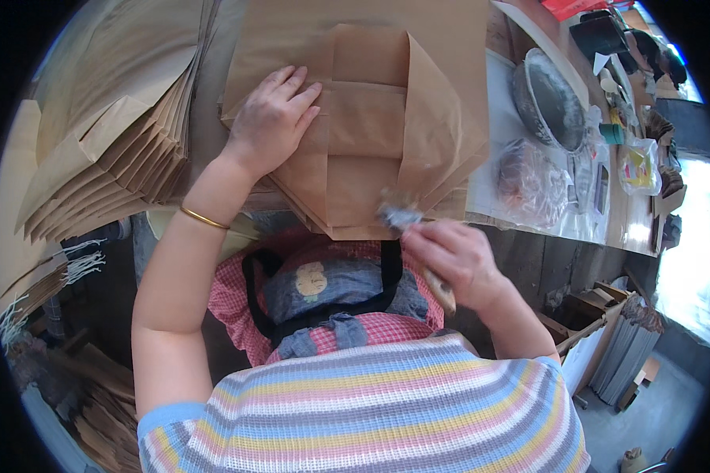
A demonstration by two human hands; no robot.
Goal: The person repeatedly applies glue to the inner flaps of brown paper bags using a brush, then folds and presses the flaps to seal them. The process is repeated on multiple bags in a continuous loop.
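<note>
The folded paper (367, 122) looks matt and smooth, the brush handle (440, 292) wooden, the plastic bag (531, 188) glossy.

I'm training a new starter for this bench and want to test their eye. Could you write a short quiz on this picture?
1. True or false: the left hand rests on the folded paper.
2. Which tool is in the right hand?
3. Where is the basin?
A) Left of the folded paper
B) Right of the folded paper
C) On top of the folded paper

Key:
1. True.
2. A brush.
3. B.
</note>
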